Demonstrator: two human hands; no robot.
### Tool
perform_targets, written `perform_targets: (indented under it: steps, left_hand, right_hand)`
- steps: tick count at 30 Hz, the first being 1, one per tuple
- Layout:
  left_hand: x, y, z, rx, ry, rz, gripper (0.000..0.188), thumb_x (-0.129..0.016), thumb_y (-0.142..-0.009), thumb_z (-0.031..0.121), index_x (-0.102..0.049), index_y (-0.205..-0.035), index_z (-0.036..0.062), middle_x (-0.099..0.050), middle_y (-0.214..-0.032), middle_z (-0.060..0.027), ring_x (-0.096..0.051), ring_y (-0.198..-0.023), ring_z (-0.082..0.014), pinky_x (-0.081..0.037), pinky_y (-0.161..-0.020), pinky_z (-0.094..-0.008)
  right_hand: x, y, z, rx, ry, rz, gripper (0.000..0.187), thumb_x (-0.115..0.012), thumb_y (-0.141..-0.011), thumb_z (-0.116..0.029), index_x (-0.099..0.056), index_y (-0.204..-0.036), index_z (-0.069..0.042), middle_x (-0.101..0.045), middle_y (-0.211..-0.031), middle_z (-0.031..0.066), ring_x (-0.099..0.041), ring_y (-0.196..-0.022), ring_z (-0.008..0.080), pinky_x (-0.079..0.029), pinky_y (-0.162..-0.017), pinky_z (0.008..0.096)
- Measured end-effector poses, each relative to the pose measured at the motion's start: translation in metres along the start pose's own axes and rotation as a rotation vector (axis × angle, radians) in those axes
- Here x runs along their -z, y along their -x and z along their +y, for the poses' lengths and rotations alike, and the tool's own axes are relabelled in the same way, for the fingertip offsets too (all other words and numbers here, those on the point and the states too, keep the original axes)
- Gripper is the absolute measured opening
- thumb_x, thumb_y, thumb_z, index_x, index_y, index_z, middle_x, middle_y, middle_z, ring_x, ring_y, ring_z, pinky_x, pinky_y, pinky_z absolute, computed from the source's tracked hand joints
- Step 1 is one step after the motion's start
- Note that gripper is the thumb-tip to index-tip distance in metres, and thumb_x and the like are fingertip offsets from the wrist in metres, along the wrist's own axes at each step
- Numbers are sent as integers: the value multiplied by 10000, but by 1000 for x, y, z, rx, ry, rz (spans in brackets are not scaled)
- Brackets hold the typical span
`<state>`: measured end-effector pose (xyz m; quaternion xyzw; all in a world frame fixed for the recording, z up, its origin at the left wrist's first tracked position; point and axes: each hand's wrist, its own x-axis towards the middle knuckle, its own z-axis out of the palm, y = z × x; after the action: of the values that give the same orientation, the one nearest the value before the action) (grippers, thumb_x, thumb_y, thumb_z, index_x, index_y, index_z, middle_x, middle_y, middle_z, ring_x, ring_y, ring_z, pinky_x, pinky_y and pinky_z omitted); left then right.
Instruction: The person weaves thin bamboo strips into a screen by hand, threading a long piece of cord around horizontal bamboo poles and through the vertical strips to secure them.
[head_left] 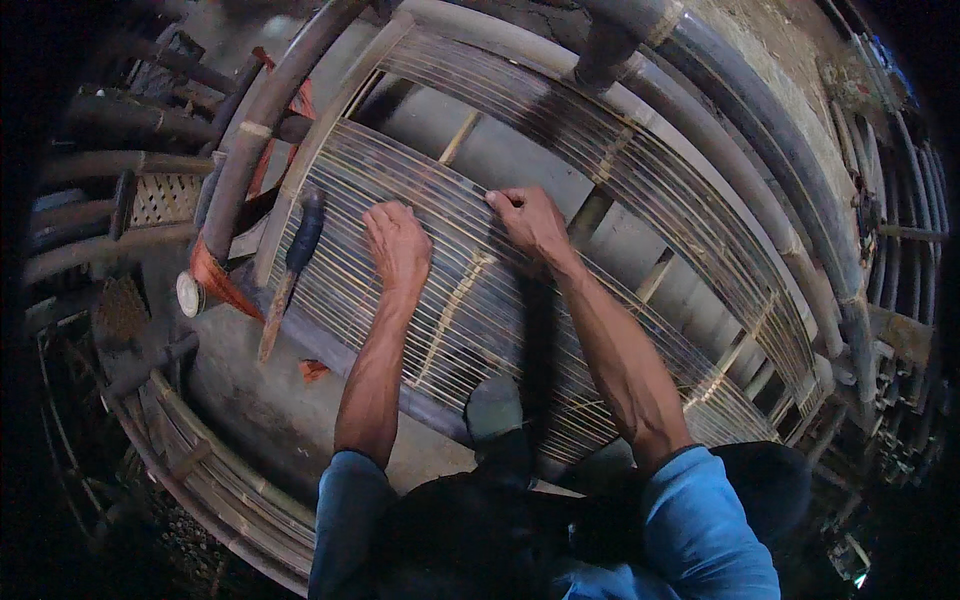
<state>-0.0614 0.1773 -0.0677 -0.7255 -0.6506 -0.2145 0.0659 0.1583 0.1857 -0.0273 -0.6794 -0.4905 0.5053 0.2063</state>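
"Blue sleeves (705, 510) fill the near view. How do the hands sit?"

"Left hand (398, 245): fingers bent together onto the nearer band of slats (460, 235). Right hand (528, 222): thumb and forefinger close together at that band's far edge. It's too dim to tell whether either is clamped on a slat."

"How would you do it well?"

"Steady the band with the left, and let the right handle only the edge slat, without twisting; strips that thin could split."

"And the knife (305, 235)?"

"Left of the left hand, at the slats' end. Avoid sweeping that way. Farther out, use the bamboo rail (690, 112) to judge alignment."
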Motion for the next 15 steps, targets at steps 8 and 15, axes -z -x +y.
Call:
perform_targets:
  steps: [8,15]
  left_hand:
    - [32,-7,1,446,467,-329,288,-590,-983,208,-552,-988,-77,-615,-641,-208,-634,-604,-371,-479,-598,-450]
    - [45,24,-43,518,718,-265,281,-640,-975,247,-724,-907,-12,-657,-688,-85,-612,-628,-217,-489,-634,-349]
  right_hand:
    - [-3,2,7,1,110,126,436,-588,-951,-481,-761,-1109,-114,-732,-1016,195,-692,-968,370,-510,-882,430]
    - [-17,3,5,107,150,149,419,-577,-960,-473,-764,-1089,-120,-727,-998,206,-687,-955,404,-524,-860,446]
